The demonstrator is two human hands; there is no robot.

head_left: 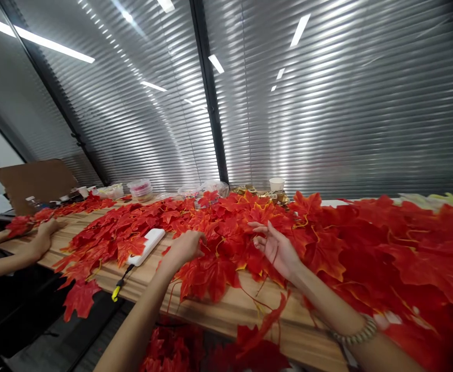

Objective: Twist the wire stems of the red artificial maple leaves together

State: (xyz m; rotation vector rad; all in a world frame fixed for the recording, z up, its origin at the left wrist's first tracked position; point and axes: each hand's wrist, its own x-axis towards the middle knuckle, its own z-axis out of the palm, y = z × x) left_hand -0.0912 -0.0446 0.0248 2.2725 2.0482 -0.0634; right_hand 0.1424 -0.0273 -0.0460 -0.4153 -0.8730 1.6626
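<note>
Red artificial maple leaves (211, 276) with orange edges and thin stems lie in a thick heap across the wooden table (312, 338). Over the near side of this heap, my left hand (187, 245) is closed with its fingers curled down; what they hold, if anything, is hidden. To its right, my right hand (277, 253) is turned partly palm up, its fingers loosely bent and apart. A thin reddish stem shows against that palm, but I cannot see it gripped. A beaded bracelet (356, 333) circles my right wrist.
Left of my hands lies a white power bank (147, 248) with a cable. Another person's hands (42, 240) rest at the far left. Plastic tubs (140, 189), a paper cup (276, 184) and a cardboard sheet (36, 181) stand behind. More leaves (174, 346) are below the table edge.
</note>
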